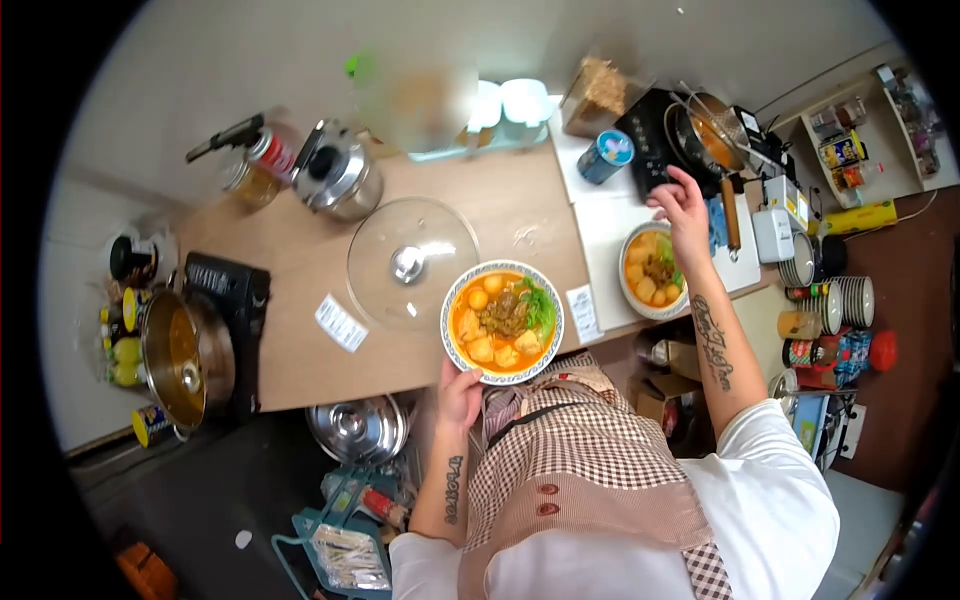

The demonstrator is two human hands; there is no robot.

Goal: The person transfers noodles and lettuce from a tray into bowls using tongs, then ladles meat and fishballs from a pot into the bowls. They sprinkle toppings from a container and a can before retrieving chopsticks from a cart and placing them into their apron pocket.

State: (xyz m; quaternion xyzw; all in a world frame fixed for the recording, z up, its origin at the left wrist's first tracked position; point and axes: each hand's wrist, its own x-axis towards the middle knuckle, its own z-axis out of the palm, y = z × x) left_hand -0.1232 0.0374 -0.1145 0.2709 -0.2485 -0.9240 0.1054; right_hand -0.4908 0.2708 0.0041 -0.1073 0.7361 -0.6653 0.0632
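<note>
My left hand [460, 396] grips the near-left rim of a patterned bowl [452, 350] filled with orange broth, meat, round balls, chunky pieces and green leaves. That bowl is held at the table's front edge, in front of the apron. Over on the right, my right hand [684, 212] is raised, its fingers loosely bent and apart with nothing visible in them. Just below it on the white board stands a second bowl [628, 290] with similar food, partly covered by my wrist. A glass lid [410, 262] lies flat on the table behind the first bowl.
At the back right, a pan [715, 135] with orange liquid sits on a black cooker; its wooden handle [732, 215] points forward. A blue can [606, 156] is beside it. On the left stand a large pot [215, 350] and a lidded steel pot [350, 180]. Stacked plates [850, 303] are far right.
</note>
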